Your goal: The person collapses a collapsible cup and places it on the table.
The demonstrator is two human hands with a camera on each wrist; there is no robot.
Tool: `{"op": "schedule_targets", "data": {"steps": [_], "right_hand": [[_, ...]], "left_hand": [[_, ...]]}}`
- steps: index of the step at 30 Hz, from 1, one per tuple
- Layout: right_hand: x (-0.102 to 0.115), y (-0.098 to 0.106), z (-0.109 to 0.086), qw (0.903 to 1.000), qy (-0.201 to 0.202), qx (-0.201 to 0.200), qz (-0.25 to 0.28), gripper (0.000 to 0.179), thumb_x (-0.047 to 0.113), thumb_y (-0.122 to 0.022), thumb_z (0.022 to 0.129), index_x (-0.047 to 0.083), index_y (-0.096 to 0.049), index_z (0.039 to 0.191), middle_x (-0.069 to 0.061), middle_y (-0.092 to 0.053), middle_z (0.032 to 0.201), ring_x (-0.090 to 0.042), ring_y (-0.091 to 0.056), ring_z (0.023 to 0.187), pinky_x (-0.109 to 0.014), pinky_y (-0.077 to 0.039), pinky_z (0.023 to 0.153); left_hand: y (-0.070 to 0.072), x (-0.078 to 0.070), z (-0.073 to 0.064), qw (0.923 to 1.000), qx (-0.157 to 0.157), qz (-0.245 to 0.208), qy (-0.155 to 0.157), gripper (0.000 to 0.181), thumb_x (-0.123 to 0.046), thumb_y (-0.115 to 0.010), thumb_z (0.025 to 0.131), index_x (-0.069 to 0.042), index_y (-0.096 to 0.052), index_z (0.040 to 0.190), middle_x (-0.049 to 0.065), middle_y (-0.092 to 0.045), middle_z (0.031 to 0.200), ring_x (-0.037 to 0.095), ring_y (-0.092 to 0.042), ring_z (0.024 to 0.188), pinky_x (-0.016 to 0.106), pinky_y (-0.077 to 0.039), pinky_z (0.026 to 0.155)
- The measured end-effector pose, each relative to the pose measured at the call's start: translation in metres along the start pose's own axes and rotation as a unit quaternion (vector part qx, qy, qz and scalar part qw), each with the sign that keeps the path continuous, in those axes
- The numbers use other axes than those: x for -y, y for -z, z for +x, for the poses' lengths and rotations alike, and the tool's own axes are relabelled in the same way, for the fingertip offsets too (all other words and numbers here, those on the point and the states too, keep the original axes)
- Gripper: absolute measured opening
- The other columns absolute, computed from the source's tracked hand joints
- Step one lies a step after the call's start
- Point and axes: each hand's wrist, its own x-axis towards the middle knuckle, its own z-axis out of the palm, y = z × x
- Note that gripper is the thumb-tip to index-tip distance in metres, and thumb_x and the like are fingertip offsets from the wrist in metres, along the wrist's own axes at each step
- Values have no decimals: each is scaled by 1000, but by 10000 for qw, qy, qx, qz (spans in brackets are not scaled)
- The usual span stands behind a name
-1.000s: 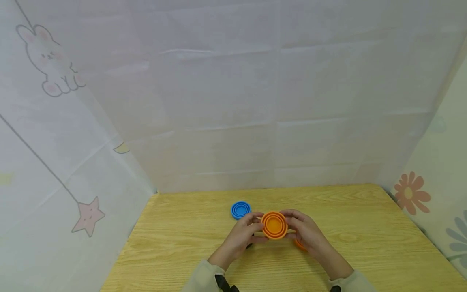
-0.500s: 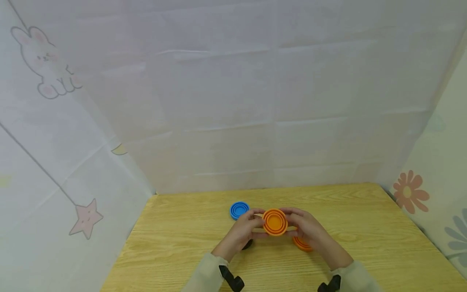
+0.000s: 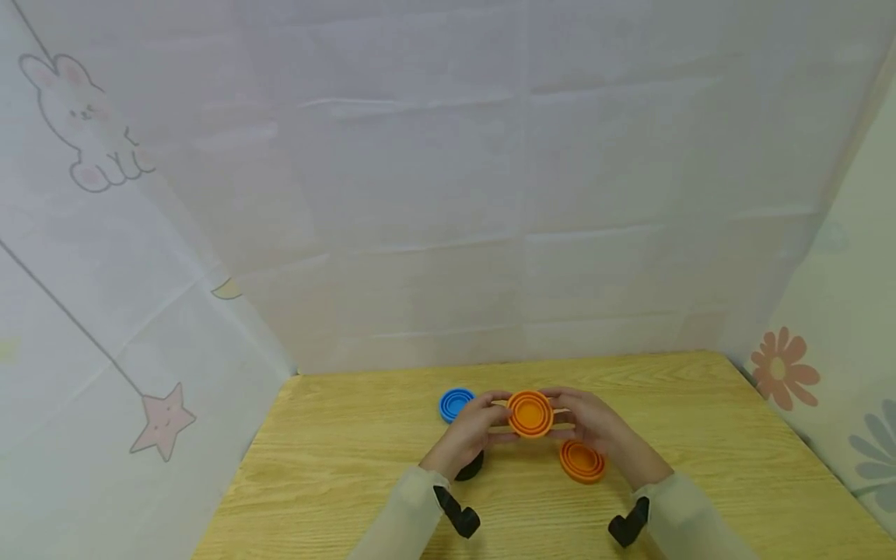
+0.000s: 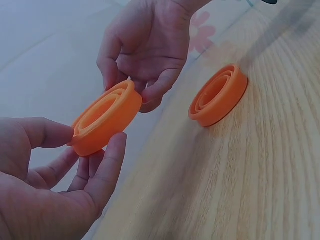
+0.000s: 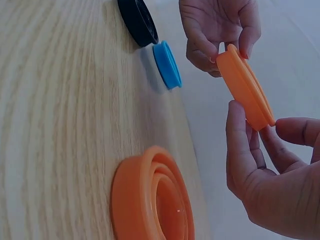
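A light orange collapsible cup (image 3: pixel 530 414), folded flat into rings, is held up above the table between both hands. My left hand (image 3: pixel 470 429) pinches its left edge with thumb and fingers. On the opposite edge, my right hand (image 3: pixel 595 426) pinches the rim; the left wrist view shows the cup (image 4: pixel 107 117) tilted between the two sets of fingertips. A second, darker orange folded cup (image 3: pixel 582 463) lies on the table below my right hand. Beyond my left hand lies a blue folded cup (image 3: pixel 456 404). A black round piece (image 3: pixel 470 468) is partly hidden under my left wrist.
The wooden table (image 3: pixel 336 467) reaches back to a pale cloth wall (image 3: pixel 434 233). Printed cloth sides with a bunny, star and flowers stand at left and right. Black camera mounts (image 3: pixel 458 513) sit on both wrists.
Both hands have lifted the light orange cup slightly farther up and away, its rings still facing me. The darker orange cup and the black piece now show more.
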Motion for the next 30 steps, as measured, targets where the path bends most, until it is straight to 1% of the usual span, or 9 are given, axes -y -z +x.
{"op": "schedule_targets", "data": {"steps": [3, 6, 11, 15, 19, 23, 30], "right_hand": [[-1, 4, 5, 9998, -97, -174, -43, 41, 15, -52, 103, -1, -55, 140, -14, -62, 122, -29, -64, 103, -50, -57, 93], [-2, 10, 11, 9994, -167, -301, -106, 41, 17, -54, 102, 0, -57, 139, -15, -61, 122, -29, -64, 102, -50, -57, 94], [-5, 17, 23, 9986, -239, -453, -101, 43, 23, -55, 103, -1, -57, 139, -15, -59, 120, -29, -64, 100, -47, -58, 90], [-8, 22, 30, 9980, -295, -541, -120, 43, 26, -53, 105, -1, -58, 138, -16, -59, 120, -29, -64, 99, -46, -60, 87], [-11, 25, 36, 9966, -383, -723, -65, 43, 28, -53, 105, -1, -59, 137, -15, -59, 119, -28, -65, 98, -48, -60, 87], [-14, 28, 40, 9955, -469, -826, 60, 43, 28, -52, 106, -1, -58, 137, -14, -59, 119, -27, -64, 98, -47, -60, 86], [-22, 33, 46, 9953, -508, -782, 247, 49, 33, -47, 108, -6, -54, 137, -13, -65, 112, -25, -67, 93, -48, -59, 87]], "left_hand": [[-3, 0, 6, 9999, -66, -58, 114, 40, -11, -62, 100, -1, -55, 137, 18, -60, 122, 33, -65, 107, 55, -53, 97], [-5, 0, 13, 9996, -151, -90, 234, 39, -15, -62, 100, -2, -56, 137, 16, -62, 123, 29, -65, 107, 50, -55, 95], [-8, 3, 26, 9986, -364, -201, 336, 41, -26, -61, 102, -1, -58, 134, 16, -63, 121, 29, -63, 108, 45, -59, 91], [-9, 7, 33, 9972, -551, -352, 365, 47, -36, -58, 103, 1, -60, 131, 20, -60, 119, 30, -63, 106, 43, -60, 87], [-10, 11, 37, 9967, -593, -442, 346, 57, -45, -52, 105, 4, -59, 132, 22, -59, 119, 31, -63, 104, 46, -59, 89], [-12, 13, 41, 9958, -621, -586, 332, 63, -48, -47, 105, 7, -57, 134, 23, -58, 118, 33, -62, 105, 50, -57, 93], [-11, 19, 45, 9932, -704, -829, 406, 64, -46, -45, 107, 10, -53, 137, 27, -57, 126, 39, -59, 116, 54, -50, 102]]}}
